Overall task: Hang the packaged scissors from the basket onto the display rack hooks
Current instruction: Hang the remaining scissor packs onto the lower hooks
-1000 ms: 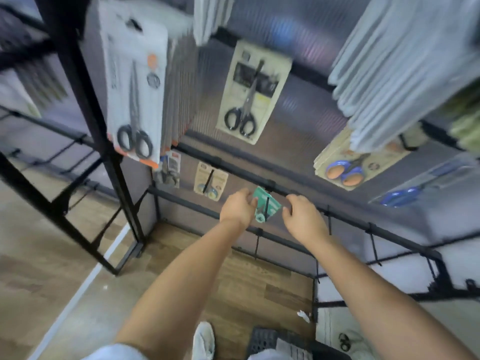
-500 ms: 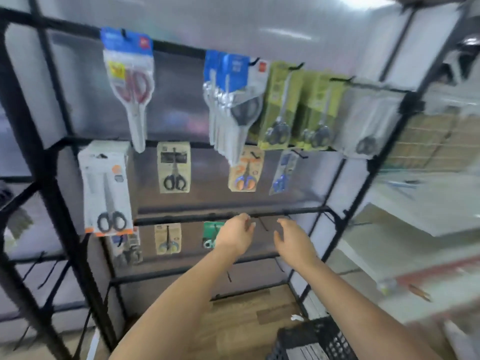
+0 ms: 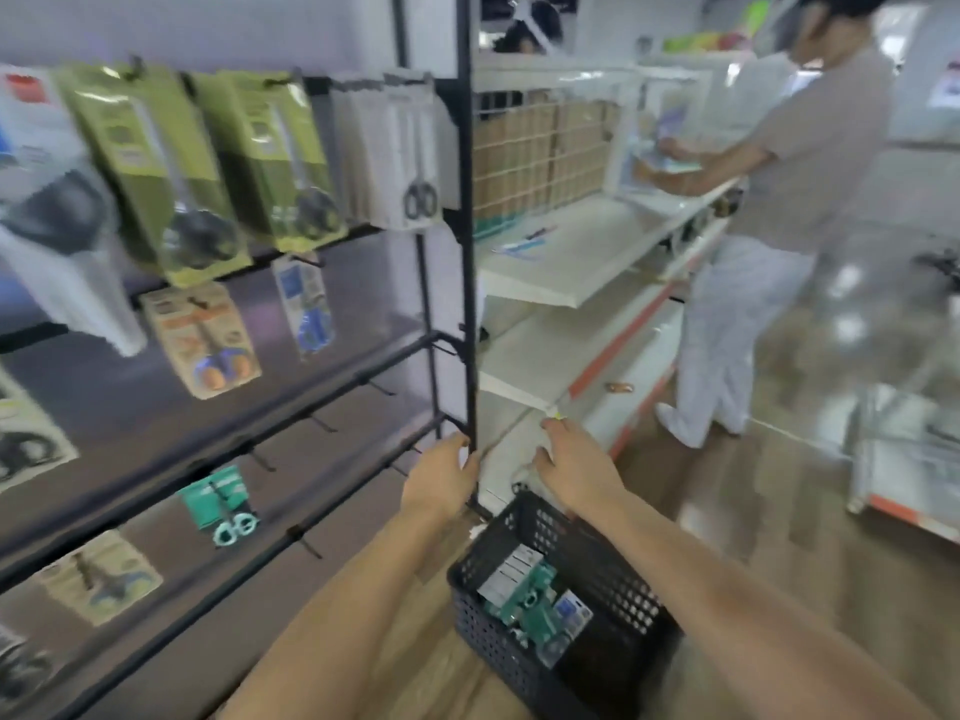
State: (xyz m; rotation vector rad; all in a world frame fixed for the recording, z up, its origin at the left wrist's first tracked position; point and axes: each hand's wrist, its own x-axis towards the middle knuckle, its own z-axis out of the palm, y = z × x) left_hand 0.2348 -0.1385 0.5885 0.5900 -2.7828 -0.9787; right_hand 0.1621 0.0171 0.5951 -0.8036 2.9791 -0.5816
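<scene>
Nearest the camera, 2 bare forearms reach forward over a black perforated plastic basket (image 3: 613, 574) standing on the wood-grain floor (image 3: 769, 522). Inside it lies a loose pile of packaged scissors (image 3: 535, 602): flat cards, teal, white and blue, under shiny blister film, overlapping at odd angles so no single long axis can be read.

The pile lies below and behind both hands, toward the camera. The right hand (image 3: 576, 467) hangs almost straight above the basket's far rim and looks the nearer of the 2; the left hand (image 3: 441, 480) is off to the basket's left, beside the rack's black corner post (image 3: 470, 304). My judgement is that the next move is a downward, drawn-back reach, most easily by the right hand.

Both hands hold nothing. The right hand's fingers (image 3: 553, 433) are spread and relaxed; the left hand's are loosely bent, close to the post, though contact is unclear.

Farther left, the black metal display rack (image 3: 208, 459) carries thin bare hooks (image 3: 311, 545) along its lower rails, with a teal carded pair (image 3: 221, 504) already hung there. Higher rails hold olive-green packs (image 3: 150, 168), blurred.

Beyond, white shelving (image 3: 571, 262) and another person (image 3: 769, 215) stand in the aisle.
</scene>
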